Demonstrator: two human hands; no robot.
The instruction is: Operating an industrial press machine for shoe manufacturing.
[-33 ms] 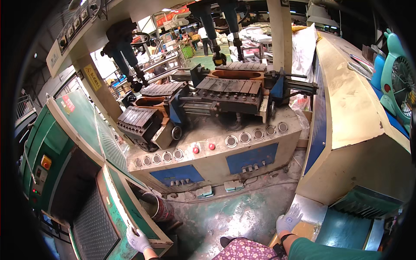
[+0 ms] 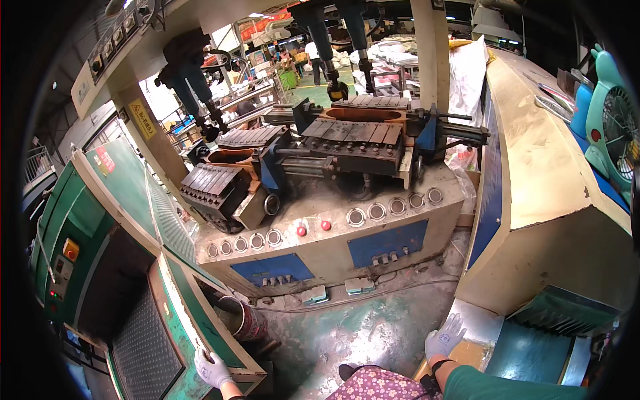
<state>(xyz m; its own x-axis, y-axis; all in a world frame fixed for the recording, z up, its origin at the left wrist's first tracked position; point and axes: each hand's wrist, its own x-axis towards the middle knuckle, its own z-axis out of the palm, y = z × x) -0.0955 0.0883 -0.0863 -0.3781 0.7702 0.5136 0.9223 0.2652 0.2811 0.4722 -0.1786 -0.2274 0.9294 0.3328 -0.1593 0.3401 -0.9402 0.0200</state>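
Note:
My left hand (image 2: 212, 369), in a pale glove, rests on the light-coloured edge (image 2: 190, 327) of the green machine at the lower left. Its fingers lie along that edge, their tips partly hidden, and no loose object shows in them. Also gloved, my right hand (image 2: 445, 338) lies with fingers spread on the metal ledge (image 2: 477, 323) of the cream machine at the right. A brownish-yellow surface (image 2: 469, 355) shows beside its wrist. Ahead stands a cream machine (image 2: 313, 243) with blue panels, clamps and two red buttons.
Two foot pedals (image 2: 360, 286) and a cable lie on the floor before the middle machine. A bucket (image 2: 250, 320) stands by the green machine. Down-pointing spindles (image 2: 363, 63) hang above the clamps. At the right, a teal fan (image 2: 610, 123) sits on the cream housing (image 2: 547, 180).

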